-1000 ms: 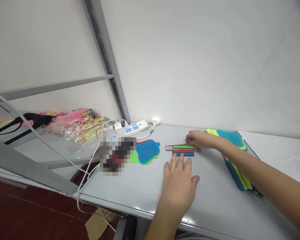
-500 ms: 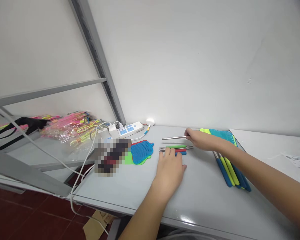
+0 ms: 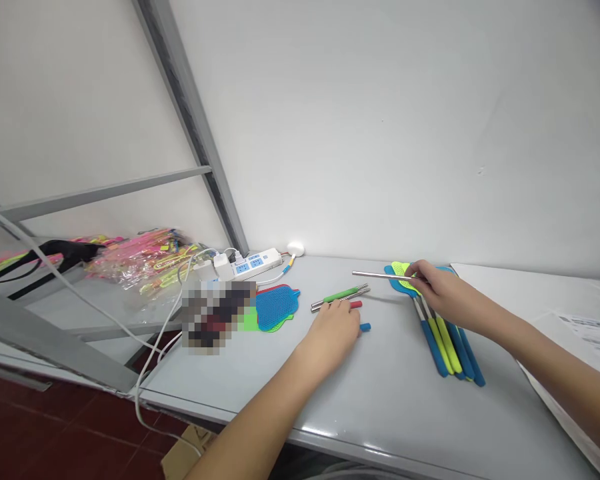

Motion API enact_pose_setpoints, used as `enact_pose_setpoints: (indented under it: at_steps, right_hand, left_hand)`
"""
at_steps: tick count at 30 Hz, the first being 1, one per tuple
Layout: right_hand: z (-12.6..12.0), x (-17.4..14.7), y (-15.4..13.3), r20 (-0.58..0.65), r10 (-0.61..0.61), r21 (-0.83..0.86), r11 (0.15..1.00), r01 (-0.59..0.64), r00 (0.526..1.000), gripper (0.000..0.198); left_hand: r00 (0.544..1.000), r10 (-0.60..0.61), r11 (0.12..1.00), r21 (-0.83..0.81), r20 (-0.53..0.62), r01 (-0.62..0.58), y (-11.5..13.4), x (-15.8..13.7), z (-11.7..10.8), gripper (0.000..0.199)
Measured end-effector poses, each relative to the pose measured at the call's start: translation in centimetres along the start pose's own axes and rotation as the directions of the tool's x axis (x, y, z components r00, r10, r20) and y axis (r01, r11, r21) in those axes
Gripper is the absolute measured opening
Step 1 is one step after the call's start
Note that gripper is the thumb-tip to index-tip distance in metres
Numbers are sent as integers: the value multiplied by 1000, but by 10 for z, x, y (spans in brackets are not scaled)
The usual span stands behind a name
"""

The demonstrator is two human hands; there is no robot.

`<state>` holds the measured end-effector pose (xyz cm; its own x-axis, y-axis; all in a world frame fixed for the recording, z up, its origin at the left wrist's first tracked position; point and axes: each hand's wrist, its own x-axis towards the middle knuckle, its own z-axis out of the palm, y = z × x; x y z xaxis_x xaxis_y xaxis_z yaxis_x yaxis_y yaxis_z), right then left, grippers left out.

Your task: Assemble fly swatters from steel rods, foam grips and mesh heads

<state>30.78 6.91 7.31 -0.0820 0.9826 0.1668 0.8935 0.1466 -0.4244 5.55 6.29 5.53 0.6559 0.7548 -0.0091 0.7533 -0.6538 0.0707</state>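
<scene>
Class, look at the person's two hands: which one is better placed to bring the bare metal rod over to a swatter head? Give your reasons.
Probably the right hand: it already pinches the metal rod and hovers over the stacked swatters. The left hand lies on the coloured handles, farther from them.

No text, label, brand, number or sign is showing clearly enough to be read. The sheets of paper (image 3: 587, 333) lying at the right edge of the table (image 3: 330, 393) are carrying printed lines, but these are coming out too small and blurred to make out. The power strip (image 3: 250, 262) at the back edge is showing only blue socket faces, with no wording that can be told.
</scene>
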Motion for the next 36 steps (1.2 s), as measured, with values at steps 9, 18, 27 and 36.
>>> enact_pose_setpoints:
  at_steps: [9, 18, 27, 36]
  right_hand:
    - [5, -18, 25, -424, 185, 201, 974, -107, 886, 26]
    - [24, -20, 43, -624, 157, 215, 976, -25, 765, 27]
    - [30, -26, 40, -589, 118, 234, 972, 29, 800, 27]
    - [31, -23, 44, -590, 123, 253, 967, 39, 798, 27]
  left_hand:
    - [996, -85, 988, -128, 35, 89, -35, 55, -33, 31]
    - [990, -138, 988, -59, 39, 140, -67, 41, -22, 25]
    - [995, -95, 994, -56, 34, 97, -60, 37, -25, 28]
    - [992, 2, 994, -104, 123, 11, -35, 27, -24, 25]
